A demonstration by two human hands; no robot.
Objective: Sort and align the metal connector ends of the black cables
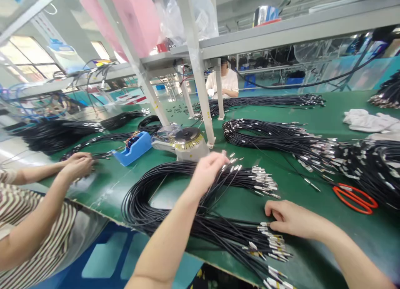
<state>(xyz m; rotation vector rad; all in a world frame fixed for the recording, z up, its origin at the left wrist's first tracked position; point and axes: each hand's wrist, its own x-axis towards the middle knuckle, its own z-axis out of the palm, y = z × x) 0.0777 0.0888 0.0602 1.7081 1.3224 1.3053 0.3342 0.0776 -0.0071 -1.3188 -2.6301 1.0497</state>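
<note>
A looped bundle of black cables (140,193) with silver and white ends lies in front of me, bending round at the left. Over its middle, my left hand (208,171) is closed on some of the black cables, with pale ends showing past its fingertips. To the right, my right hand (292,218) has its fingers curled toward the thumb. Its thumb tip is at the metal cable ends (275,241) of the near strand. Whether a cable end is pinched there, I cannot make out. The far strand's white ends (264,180) lie between both hands.
Behind the bundle stand a round tape dispenser (189,143) and a blue tape holder (133,148). Orange-handled scissors (355,198) and more cable bundles (268,135) lie right. White gloves (370,120) rest farther back. A co-worker's hands (78,166) work left; another person (231,83) sits opposite. Shelf posts (200,85) rise mid-table.
</note>
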